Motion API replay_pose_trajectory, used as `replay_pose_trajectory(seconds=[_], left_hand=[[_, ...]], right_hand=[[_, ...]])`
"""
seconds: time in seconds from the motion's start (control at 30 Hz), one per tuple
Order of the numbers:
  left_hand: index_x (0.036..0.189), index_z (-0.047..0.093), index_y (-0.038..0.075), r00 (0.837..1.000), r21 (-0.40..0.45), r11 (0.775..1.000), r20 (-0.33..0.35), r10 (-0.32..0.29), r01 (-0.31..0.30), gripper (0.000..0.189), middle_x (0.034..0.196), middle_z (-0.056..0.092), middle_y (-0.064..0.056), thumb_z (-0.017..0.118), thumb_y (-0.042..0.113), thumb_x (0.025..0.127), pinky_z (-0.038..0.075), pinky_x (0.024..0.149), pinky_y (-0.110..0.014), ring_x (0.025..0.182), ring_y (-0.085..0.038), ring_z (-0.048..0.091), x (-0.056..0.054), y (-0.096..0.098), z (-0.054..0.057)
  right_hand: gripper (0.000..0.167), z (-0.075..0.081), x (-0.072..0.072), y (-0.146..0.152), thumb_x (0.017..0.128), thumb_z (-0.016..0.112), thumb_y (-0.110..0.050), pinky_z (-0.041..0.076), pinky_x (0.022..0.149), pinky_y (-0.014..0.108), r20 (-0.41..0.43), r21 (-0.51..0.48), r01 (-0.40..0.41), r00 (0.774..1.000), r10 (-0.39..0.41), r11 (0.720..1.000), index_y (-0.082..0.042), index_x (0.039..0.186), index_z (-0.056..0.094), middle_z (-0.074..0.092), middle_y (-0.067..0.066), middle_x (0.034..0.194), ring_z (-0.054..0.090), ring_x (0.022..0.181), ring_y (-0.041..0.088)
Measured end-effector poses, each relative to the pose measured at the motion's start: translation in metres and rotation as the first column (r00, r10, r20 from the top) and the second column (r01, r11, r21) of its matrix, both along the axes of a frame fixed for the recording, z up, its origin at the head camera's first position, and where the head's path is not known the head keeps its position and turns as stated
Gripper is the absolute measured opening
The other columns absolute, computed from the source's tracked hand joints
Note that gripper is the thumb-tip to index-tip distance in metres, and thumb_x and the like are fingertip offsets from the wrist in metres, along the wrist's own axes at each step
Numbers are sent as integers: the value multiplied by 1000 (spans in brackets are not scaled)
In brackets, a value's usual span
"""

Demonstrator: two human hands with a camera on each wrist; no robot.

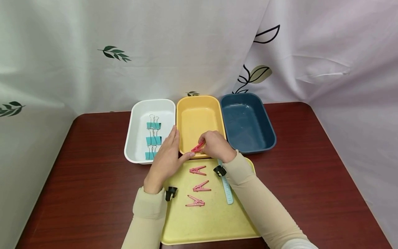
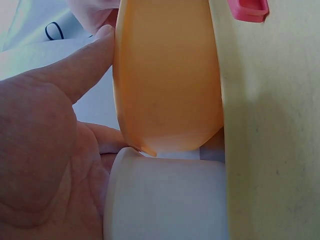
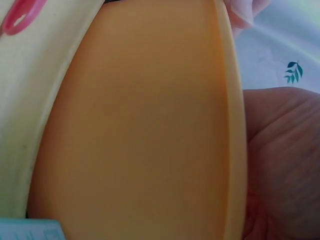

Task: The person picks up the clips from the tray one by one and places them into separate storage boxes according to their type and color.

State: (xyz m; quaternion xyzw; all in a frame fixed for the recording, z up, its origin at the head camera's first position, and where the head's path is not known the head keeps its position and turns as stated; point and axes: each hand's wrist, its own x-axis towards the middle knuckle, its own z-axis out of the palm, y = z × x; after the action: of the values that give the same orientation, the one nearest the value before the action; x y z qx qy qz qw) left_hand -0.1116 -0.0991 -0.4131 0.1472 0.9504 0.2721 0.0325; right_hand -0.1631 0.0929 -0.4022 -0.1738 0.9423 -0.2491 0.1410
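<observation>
My right hand (image 1: 216,147) pinches a pink clothespin (image 1: 197,147) just inside the near end of the yellow bin (image 1: 199,116). Fingers extended, my left hand (image 1: 166,160) lies across the near corner where the yellow and white bins meet. Its thumb (image 2: 90,60) reaches along the yellow bin's near rim in the left wrist view. Three more pink clothespins, among them the middle one (image 1: 201,186), lie on the pale yellow tray (image 1: 214,223). In the right wrist view the held clothespin is hidden behind the bin wall (image 3: 145,115).
Several teal binder clips (image 1: 153,140) lie in a column in the white bin (image 1: 133,138) at left. A dark blue bin (image 1: 247,121) stands at right. A light blue ruler (image 1: 227,190) lies on the tray, partly under the right forearm. Behind the table (image 1: 298,155) hangs a pale curtain (image 1: 174,52).
</observation>
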Motion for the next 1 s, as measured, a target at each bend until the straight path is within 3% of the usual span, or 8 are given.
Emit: replay_pose_trajectory(seconds=[0.2, 0.43, 0.67, 1.0], left_hand=[[154, 16, -10, 1000, -1, 1000, -7, -1, 1, 96, 165, 4, -20, 66, 47, 95, 16, 119, -46, 151, -30, 10, 0, 0, 0], [154, 16, -10, 1000, 0, 1000, -7, -5, 5, 95, 165, 3, -20, 65, 46, 96, 16, 119, -45, 151, -30, 10, 0, 1, 0], [155, 15, -10, 1000, 0, 1000, 4, 3, -3, 96, 165, 4, -20, 65, 47, 96, 14, 120, -44, 151, -28, 8, 0, 1, 0], [155, 16, -9, 1000, 3, 1000, 11, 5, -5, 95, 165, 3, -18, 65, 46, 96, 14, 120, -44, 151, -29, 8, 0, 1, 0]], right_hand=[[15, -1, -4, -1, 81, 85, -10, 53, 74, 32, 31, 28, -14, 999, 14, 1000, -7, 92, 76, 69, 1, 87, 61, 81, 20], [7, -2, -9, -4, 84, 81, -11, 49, 65, 29, 125, 59, -20, 992, 13, 998, -9, 86, 75, 65, 1, 79, 57, 74, 20], [10, -3, -14, -7, 83, 81, -10, 48, 64, 29, 165, 79, -41, 986, 28, 996, -9, 83, 72, 63, 2, 78, 57, 73, 21], [18, -5, -17, -8, 82, 83, -11, 48, 67, 29, 180, 106, -59, 983, 39, 993, -7, 95, 70, 61, 4, 82, 57, 77, 21]])
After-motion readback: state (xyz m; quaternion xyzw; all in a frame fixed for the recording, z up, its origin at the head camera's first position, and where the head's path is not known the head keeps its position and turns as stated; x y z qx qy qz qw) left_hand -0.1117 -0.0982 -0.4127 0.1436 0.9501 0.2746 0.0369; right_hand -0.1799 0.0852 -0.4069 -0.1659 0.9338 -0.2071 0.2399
